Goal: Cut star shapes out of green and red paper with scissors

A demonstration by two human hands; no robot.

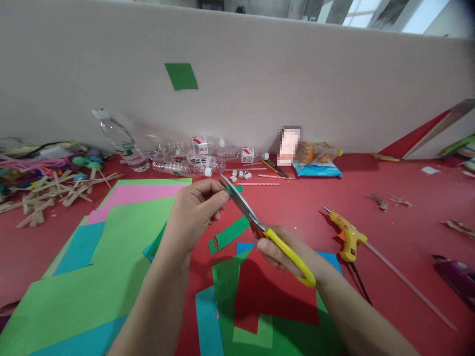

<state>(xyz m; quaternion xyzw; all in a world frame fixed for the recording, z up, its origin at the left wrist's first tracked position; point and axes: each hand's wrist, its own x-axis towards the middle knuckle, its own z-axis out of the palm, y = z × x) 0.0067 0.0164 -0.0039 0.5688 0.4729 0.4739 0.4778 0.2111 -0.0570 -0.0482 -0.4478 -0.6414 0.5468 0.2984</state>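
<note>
My right hand grips yellow-handled scissors, blades pointing up and left. My left hand pinches a small green paper piece at the blade tips. Below the hands lie a green paper strip and overlapping green, red and blue paper sheets on the red table.
A stack of green, pink and blue sheets lies at left. Wooden sticks and pipe cleaners sit far left. Plastic bottles lie along the partition. A yellow glue gun with a glue stick is at right, snack bags behind.
</note>
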